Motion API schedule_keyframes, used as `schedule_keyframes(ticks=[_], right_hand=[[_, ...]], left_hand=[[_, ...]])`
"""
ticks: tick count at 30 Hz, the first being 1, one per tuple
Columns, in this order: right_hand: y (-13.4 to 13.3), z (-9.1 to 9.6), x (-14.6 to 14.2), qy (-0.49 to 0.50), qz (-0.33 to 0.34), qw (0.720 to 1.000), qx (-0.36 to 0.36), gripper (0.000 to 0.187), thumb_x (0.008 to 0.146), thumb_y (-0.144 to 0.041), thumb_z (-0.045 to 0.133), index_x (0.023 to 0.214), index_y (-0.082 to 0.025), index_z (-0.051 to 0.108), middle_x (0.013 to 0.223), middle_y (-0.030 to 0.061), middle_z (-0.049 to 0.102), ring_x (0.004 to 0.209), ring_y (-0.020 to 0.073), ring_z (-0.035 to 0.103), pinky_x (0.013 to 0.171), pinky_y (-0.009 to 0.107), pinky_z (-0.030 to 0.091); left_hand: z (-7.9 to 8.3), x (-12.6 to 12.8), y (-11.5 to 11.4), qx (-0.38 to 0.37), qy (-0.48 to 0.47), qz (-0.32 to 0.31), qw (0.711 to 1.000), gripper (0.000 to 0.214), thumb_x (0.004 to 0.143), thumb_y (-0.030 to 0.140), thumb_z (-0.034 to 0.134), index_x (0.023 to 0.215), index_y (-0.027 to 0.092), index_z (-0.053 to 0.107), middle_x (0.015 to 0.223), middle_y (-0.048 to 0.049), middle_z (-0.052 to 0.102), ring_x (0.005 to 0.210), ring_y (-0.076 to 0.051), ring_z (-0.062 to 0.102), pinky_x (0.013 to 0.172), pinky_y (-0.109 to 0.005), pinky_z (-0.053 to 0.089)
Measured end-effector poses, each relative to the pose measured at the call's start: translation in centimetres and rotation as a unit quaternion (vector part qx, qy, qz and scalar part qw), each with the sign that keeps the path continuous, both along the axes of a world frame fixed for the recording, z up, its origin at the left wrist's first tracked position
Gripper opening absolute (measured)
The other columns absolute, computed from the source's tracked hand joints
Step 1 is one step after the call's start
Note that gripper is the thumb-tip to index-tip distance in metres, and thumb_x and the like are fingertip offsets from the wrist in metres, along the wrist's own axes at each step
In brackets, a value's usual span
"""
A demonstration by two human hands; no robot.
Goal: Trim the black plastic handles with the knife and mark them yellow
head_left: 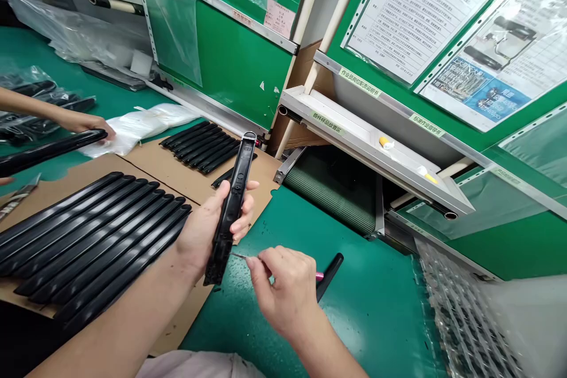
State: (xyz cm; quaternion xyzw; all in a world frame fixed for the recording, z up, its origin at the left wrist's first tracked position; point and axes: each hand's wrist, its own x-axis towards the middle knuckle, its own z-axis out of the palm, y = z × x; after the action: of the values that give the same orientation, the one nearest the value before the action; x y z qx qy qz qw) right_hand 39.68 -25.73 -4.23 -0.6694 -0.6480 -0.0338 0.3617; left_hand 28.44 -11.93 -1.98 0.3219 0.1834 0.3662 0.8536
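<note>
The work area is a green surface (305, 319) backed by green wall panels (239, 65), which carry plastic sleeves holding printed sheets (411, 12). A metal shelf (372, 147) with green labels runs across the panels, above a ribbed green roll (332, 195). Bubble wrap (465, 313) lies at the lower right.

Brown cardboard sheets (146, 162) cover the left part of the surface. Two groups of black plastic bars are laid side by side on them: a larger row (88, 242) nearest the person and a smaller row (199, 146) beyond it. White plastic bags (137, 130) lie just past the cardboard, and bagged black bars (39, 106) lie at the far left.

The left hand (208, 230) is closed around one black plastic bar (228, 212), which it holds nearly upright above the cardboard, with a metal loop at the bar's top end. The right hand (287, 292) is closed in a pinch on a pink-handled tool (241, 256), whose thin metal tip points toward the bar, close to it. A black tube (330, 274) lies on the surface just beside the right hand.

At the left edge, a co-worker's hand (84, 123) rests on another black bar (48, 150).
</note>
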Motion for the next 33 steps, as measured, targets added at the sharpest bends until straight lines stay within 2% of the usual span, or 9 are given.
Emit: schedule_keyframes(ticks=[10, 12, 15, 17, 21, 23, 26, 29, 33], right_hand=[[0.2, -0.6, 0.8, -0.228, 0.007, 0.970, 0.086, 0.038, 0.103, -0.031, 0.049, 0.066, -0.021, 0.054, 0.058, -0.0011, 0.050, 0.053, 0.0150, 0.039, 0.055, 0.036, 0.019], [0.1, 0.3, 1.2, -0.187, 0.040, 0.981, 0.034, 0.039, 0.102, -0.031, 0.049, 0.065, -0.021, 0.054, 0.058, -0.0014, 0.051, 0.052, 0.0136, 0.039, 0.055, 0.035, 0.018], [0.4, 2.2, 2.2, 0.010, 0.088, 0.986, -0.138, 0.043, 0.098, -0.033, 0.054, 0.058, -0.021, 0.051, 0.053, -0.0045, 0.047, 0.050, 0.0105, 0.036, 0.054, 0.031, 0.019], [1.1, 2.5, 3.0, 0.219, 0.155, 0.926, -0.265, 0.043, 0.095, -0.040, 0.059, 0.056, -0.021, 0.056, 0.050, -0.0059, 0.044, 0.048, 0.0096, 0.036, 0.052, 0.028, 0.022], [2.7, -0.3, 3.6, 0.558, 0.304, 0.668, -0.388, 0.051, 0.074, -0.069, 0.074, 0.064, -0.019, 0.067, 0.053, -0.0029, 0.056, 0.041, 0.0085, 0.032, 0.044, 0.026, 0.023], [2.8, -2.2, 3.1, 0.611, 0.300, 0.633, -0.370, 0.059, 0.067, -0.077, 0.074, 0.060, -0.019, 0.063, 0.050, -0.0022, 0.053, 0.039, 0.0078, 0.027, 0.042, 0.026, 0.021], [2.3, -4.0, 2.3, 0.662, 0.255, 0.644, -0.286, 0.055, 0.074, -0.073, 0.067, 0.066, -0.020, 0.061, 0.048, -0.0064, 0.040, 0.041, 0.0089, 0.028, 0.045, 0.027, 0.025], [1.7, -4.3, 1.8, 0.699, 0.179, 0.667, -0.187, 0.048, 0.086, -0.068, 0.059, 0.082, -0.020, 0.064, 0.062, -0.0045, 0.046, 0.049, 0.0096, 0.034, 0.049, 0.025, 0.031], [1.4, -4.0, 1.2, 0.615, 0.061, 0.777, -0.122, 0.055, 0.090, -0.069, 0.058, 0.095, -0.016, 0.071, 0.073, 0.0000, 0.053, 0.056, 0.0109, 0.044, 0.050, 0.024, 0.036]], left_hand=[[0.4, 0.4, -1.1, -0.002, 0.066, -0.037, 0.997, 0.038, 0.103, 0.039, 0.043, 0.127, 0.016, 0.062, 0.070, 0.0008, 0.050, 0.045, -0.008, 0.040, 0.041, -0.019, 0.036], [0.4, 0.5, -1.2, 0.011, 0.078, -0.052, 0.996, 0.039, 0.102, 0.041, 0.048, 0.128, 0.017, 0.063, 0.070, 0.0010, 0.051, 0.045, -0.008, 0.039, 0.040, -0.019, 0.035], [0.6, 0.7, -1.6, 0.031, 0.083, -0.083, 0.993, 0.042, 0.097, 0.046, 0.056, 0.127, 0.018, 0.064, 0.069, 0.0008, 0.053, 0.045, -0.008, 0.039, 0.040, -0.019, 0.036], [0.9, 0.9, -2.2, 0.036, 0.082, -0.104, 0.991, 0.043, 0.095, 0.048, 0.059, 0.127, 0.018, 0.064, 0.068, 0.0009, 0.054, 0.045, -0.009, 0.040, 0.040, -0.020, 0.037], [1.8, 1.2, -2.6, 0.057, 0.057, -0.119, 0.990, 0.046, 0.095, 0.049, 0.059, 0.130, 0.019, 0.064, 0.068, 0.0009, 0.054, 0.045, -0.008, 0.040, 0.042, -0.020, 0.041], [2.2, 1.2, -2.2, 0.066, 0.034, -0.106, 0.992, 0.044, 0.097, 0.048, 0.056, 0.129, 0.018, 0.064, 0.069, 0.0009, 0.053, 0.046, -0.008, 0.041, 0.043, -0.019, 0.040], [2.3, 0.9, -1.1, 0.053, 0.004, -0.074, 0.996, 0.039, 0.101, 0.044, 0.050, 0.124, 0.018, 0.066, 0.069, 0.0018, 0.049, 0.046, -0.008, 0.040, 0.042, -0.019, 0.039], [2.1, 0.6, -0.3, 0.040, -0.010, -0.039, 0.998, 0.034, 0.102, 0.039, 0.046, 0.119, 0.018, 0.067, 0.068, 0.0020, 0.046, 0.047, -0.008, 0.039, 0.044, -0.019, 0.041], [1.7, 0.7, 0.1, 0.024, -0.017, -0.006, 1.000, 0.032, 0.101, 0.037, 0.049, 0.118, 0.017, 0.067, 0.068, 0.0020, 0.045, 0.050, -0.009, 0.040, 0.046, -0.020, 0.044]])
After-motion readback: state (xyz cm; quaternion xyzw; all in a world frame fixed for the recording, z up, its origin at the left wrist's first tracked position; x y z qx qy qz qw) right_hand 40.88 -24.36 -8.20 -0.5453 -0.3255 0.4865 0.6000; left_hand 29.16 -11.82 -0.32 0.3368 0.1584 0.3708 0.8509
